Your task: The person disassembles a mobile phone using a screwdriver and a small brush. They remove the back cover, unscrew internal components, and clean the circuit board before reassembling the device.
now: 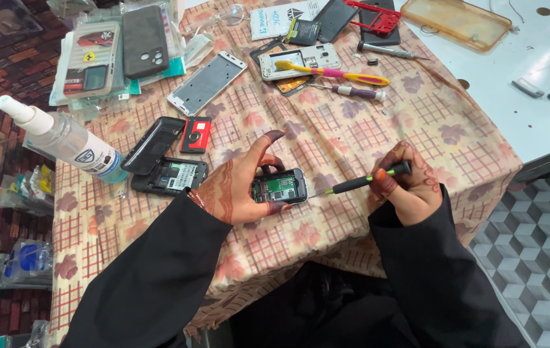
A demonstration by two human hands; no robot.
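Observation:
My left hand [239, 183] grips a small opened phone [281, 187] lying on the checked tablecloth [352, 129], its green circuit board facing up. My right hand [410, 183] holds a black screwdriver with a green band [368, 180]; its thin tip touches the phone's right edge. Both hands have dark sleeves and patterned dye on the skin.
A black opened phone with its back cover [162, 161] and a red-black part [196, 134] lie to the left, beside a spray bottle [62, 138]. Further back are a phone frame [207, 82], a toothbrush [333, 73], a small screwdriver [352, 92], phone cases [117, 51] and a clear case [457, 22].

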